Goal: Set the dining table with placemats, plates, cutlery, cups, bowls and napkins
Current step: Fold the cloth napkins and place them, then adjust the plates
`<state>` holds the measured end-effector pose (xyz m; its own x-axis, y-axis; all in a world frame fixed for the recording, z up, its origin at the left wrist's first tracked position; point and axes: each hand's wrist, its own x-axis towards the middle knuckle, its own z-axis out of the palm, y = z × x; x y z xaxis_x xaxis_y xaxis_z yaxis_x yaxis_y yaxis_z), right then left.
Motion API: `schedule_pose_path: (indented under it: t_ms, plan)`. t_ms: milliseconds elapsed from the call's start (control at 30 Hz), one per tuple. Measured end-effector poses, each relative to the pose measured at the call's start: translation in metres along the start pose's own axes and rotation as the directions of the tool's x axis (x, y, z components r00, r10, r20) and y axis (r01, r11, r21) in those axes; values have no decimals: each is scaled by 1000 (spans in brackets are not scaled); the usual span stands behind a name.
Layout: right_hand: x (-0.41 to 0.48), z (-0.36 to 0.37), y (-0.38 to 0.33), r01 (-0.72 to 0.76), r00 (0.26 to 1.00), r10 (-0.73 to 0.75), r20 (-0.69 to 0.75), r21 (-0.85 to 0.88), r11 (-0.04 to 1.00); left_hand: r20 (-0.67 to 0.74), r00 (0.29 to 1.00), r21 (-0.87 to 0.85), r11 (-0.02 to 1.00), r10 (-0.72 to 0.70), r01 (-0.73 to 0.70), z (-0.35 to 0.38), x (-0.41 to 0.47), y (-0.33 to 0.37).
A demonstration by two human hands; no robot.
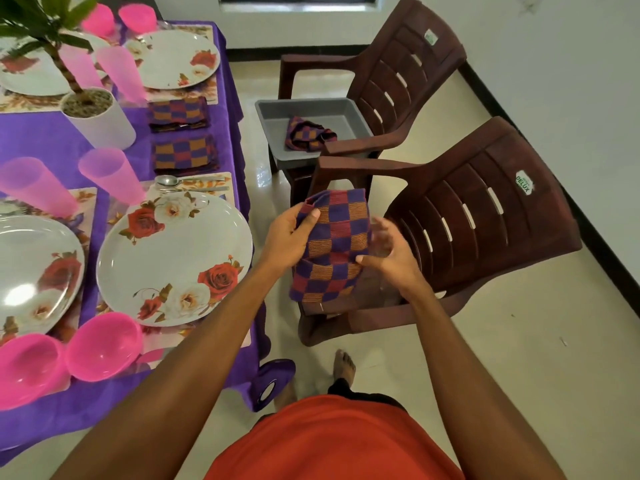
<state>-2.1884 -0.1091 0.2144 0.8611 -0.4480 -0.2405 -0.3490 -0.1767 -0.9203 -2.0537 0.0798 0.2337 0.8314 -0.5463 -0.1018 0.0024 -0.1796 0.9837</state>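
Note:
I hold a checked purple, red and orange napkin (334,244) in the air beside the table, over the near brown chair. My left hand (292,237) grips its upper left edge with the thumb on top. My right hand (389,252) is at the cloth's right side, thumb touching the lower fold, fingers spread and blurred. Two folded napkins (180,114) (185,154) lie on the purple tablecloth (45,140) between two floral plates (175,258) (173,58). Another crumpled napkin (308,133) lies in a grey tub (277,112) on the far chair.
Pink cups (110,174), pink bowls (104,346), floral placemats and a spoon (168,181) are on the table, with a potted plant (93,112) in the middle. Two brown plastic chairs (485,209) (391,64) stand to the right. My bare foot (344,365) is on the tiled floor.

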Motion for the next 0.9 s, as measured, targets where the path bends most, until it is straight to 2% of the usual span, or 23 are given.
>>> schedule_pose_path:
  t_ms: [67,100,167,233,367,533,700,900]
  plan:
    - [-1,3,-11,147,981,-155,-114,-73,986,92,994,100,993,56,-65,-3,0,-4]
    - [-1,5,-21,241,961,-255,-109,-129,962,147,986,168,980,80,-105,-3,-1,-6]
    - [3,11,-43,418,901,-433,5,-267,868,233,963,311,928,134,-204,0,-3,-10]
    - [9,23,-62,477,878,-458,141,-342,810,256,954,368,896,159,-248,4,-2,-7]
    - [19,28,-72,339,931,-276,238,-286,896,248,962,369,908,112,-200,3,7,-4]
    - [17,13,-69,278,947,-210,242,-290,916,274,960,309,940,56,-143,4,-10,-18]
    - [12,-2,-53,144,989,-135,63,-194,970,290,957,354,926,26,-133,2,-14,-27]
    - [4,-22,-28,40,998,-43,-46,-52,998,337,941,412,893,35,-181,-6,-18,-38]
